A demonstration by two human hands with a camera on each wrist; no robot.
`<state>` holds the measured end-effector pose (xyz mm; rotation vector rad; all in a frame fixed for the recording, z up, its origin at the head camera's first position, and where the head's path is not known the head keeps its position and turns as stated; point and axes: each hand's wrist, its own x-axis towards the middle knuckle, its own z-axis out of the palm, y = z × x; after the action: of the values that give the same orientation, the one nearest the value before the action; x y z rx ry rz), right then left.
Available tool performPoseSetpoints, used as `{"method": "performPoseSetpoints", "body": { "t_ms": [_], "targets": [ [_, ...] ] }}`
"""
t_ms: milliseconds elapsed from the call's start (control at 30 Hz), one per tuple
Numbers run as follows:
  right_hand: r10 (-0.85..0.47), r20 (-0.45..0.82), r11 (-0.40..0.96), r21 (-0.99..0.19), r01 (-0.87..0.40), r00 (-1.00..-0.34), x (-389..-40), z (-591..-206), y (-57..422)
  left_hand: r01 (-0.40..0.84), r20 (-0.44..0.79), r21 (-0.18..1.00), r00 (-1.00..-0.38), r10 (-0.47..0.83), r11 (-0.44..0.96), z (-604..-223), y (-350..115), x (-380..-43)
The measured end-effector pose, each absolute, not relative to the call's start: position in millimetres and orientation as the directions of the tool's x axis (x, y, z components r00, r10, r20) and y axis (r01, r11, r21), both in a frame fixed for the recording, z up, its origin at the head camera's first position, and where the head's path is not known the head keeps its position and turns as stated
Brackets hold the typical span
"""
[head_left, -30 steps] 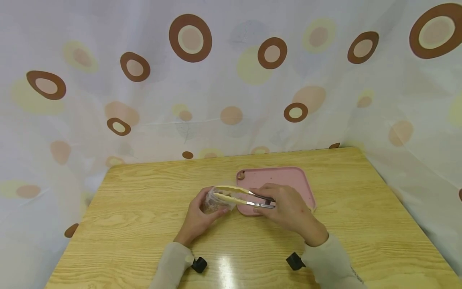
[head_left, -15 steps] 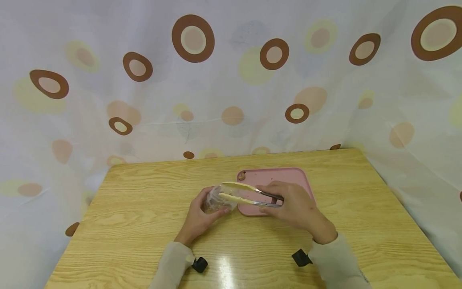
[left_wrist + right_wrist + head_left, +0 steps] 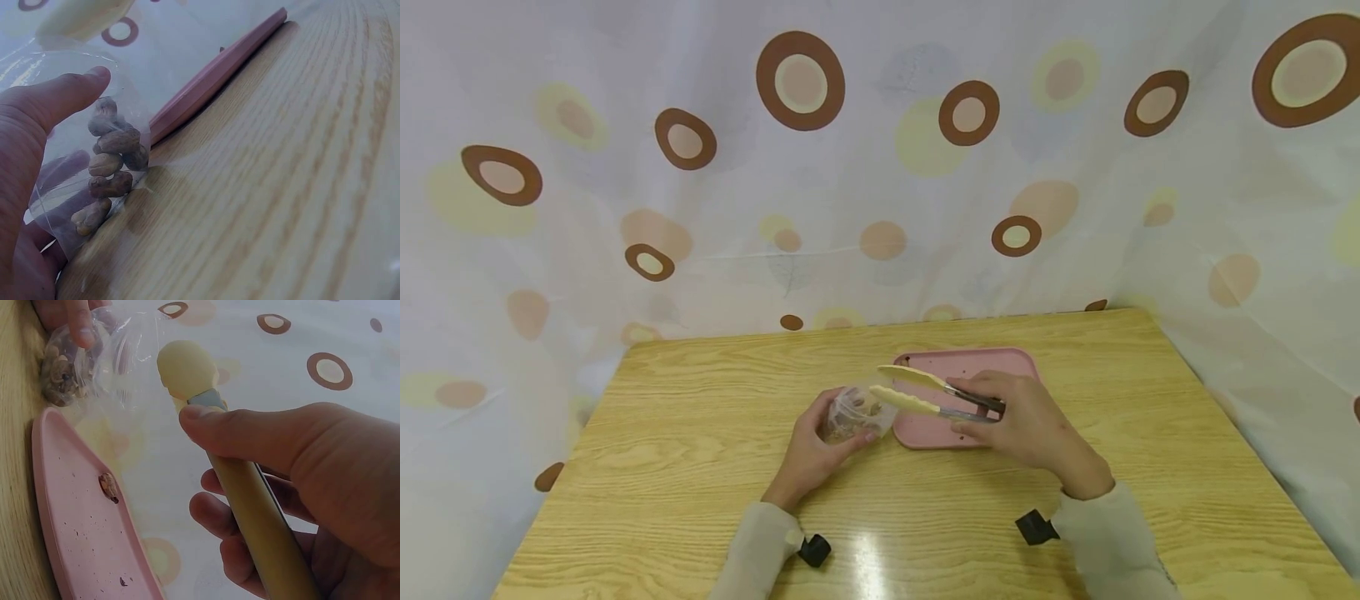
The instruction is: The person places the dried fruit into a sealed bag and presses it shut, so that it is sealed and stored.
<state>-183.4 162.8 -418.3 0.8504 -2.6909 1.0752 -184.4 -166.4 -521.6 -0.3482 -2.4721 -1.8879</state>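
Observation:
My left hand point(image 3: 820, 446) grips a clear plastic bag point(image 3: 847, 417) that stands on the table, its mouth facing right. Several brown, knobbly nuts like peanuts in the shell point(image 3: 117, 142) lie inside, seen through the plastic in the left wrist view. With thumb and fingers, my right hand point(image 3: 1037, 421) holds metal tongs with cream tips point(image 3: 906, 401). The tongs' arms are spread, nothing shows between them, and their tips hover just right of the bag's mouth, over the tray's left side. A single brown nut point(image 3: 109, 487) lies at the tray's edge.
The pink tray point(image 3: 928, 435) sits right of the bag, dotted with small dark crumbs. Under everything is a wood-grain table point(image 3: 700, 433). A patterned curtain point(image 3: 880, 183) rises behind and at both sides.
My right hand has drawn the tongs back to the right, out of the bag's mouth, and their arms remain spread. The left hand and bag have stayed in place.

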Motion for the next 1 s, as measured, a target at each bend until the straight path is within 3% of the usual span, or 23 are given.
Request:
{"method": "performPoseSetpoints", "body": {
  "t_ms": [633,1000],
  "targets": [
    [-0.291,0.29,0.657,-0.632,-0.411,-0.912,-204.5,-448.4,160.8,0.18,0.141,0.949,-0.977,0.162,0.258,-521.4,-166.3,-184.2],
    [-0.178,0.256,0.795,-0.532,-0.292,-0.95,-208.0,-463.0,144.6,0.171,0.129,0.949,-0.977,0.169,0.266,-520.7,-165.7,-184.5]
  ]
}}
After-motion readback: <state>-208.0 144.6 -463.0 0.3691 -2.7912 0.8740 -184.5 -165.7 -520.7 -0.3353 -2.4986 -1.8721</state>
